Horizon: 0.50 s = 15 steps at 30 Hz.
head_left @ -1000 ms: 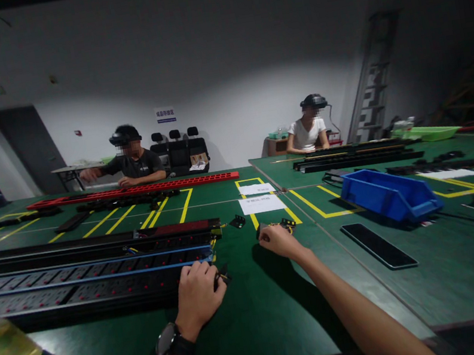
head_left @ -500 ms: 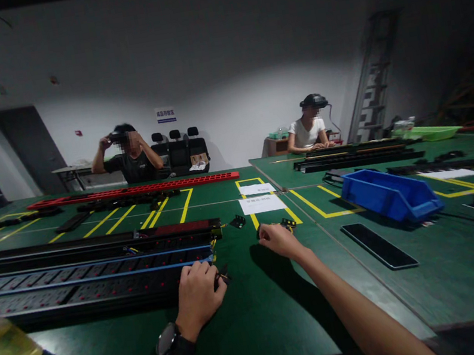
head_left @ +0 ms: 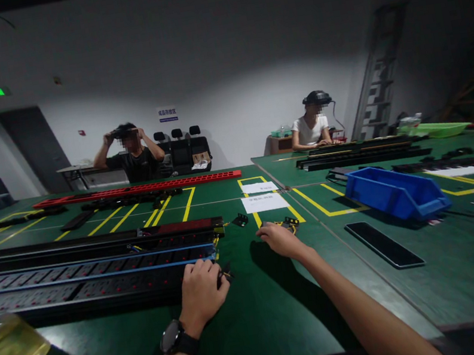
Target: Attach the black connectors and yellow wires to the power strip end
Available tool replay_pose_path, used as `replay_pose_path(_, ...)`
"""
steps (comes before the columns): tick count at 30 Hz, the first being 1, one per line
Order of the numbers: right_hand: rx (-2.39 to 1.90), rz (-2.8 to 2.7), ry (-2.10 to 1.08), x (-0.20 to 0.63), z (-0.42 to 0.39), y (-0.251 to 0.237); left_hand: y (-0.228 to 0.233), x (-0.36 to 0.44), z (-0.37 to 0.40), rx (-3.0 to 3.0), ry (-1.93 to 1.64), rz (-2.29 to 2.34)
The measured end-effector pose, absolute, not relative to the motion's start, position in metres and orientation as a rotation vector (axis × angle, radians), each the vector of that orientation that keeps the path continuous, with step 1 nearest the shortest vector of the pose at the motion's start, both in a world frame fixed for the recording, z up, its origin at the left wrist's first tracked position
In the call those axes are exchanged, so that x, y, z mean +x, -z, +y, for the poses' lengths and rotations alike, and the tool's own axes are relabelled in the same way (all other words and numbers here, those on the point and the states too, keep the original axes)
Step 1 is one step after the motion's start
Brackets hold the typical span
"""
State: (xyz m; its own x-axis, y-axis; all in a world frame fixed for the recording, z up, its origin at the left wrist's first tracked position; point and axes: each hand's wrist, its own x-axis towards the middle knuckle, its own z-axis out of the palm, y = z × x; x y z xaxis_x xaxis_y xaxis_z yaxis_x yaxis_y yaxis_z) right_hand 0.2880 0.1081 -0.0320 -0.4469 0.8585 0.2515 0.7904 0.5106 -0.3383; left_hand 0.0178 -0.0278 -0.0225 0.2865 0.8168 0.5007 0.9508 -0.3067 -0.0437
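Left hand (head_left: 202,292) gripped a small black part (head_left: 226,274) at the power strip (head_left: 99,277) end. Right hand (head_left: 280,238), curled at one o'clock, hid its part; grip indiscernible. Blue bin (head_left: 397,194) stood at two o'clock on the desk (head_left: 261,319).

A: What's on the bench near the front edge?
B: Left hand (head_left: 202,292), watch on wrist, curled at the end of the long black power strip (head_left: 85,280), fingers on a small dark part there.
A: Right hand (head_left: 280,238)?
B: Further in, on a small black-and-yellow part (head_left: 289,223), just below the white paper (head_left: 265,202). Blue bin (head_left: 396,193) sits toward the right side.
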Motion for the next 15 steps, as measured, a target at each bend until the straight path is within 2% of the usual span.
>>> replay_pose_path(15,-1.269,-2.302,-0.186,0.2851,0.1064,0.0349,0.0247,0.0178,-0.0264,-2.208,0.557,-1.593)
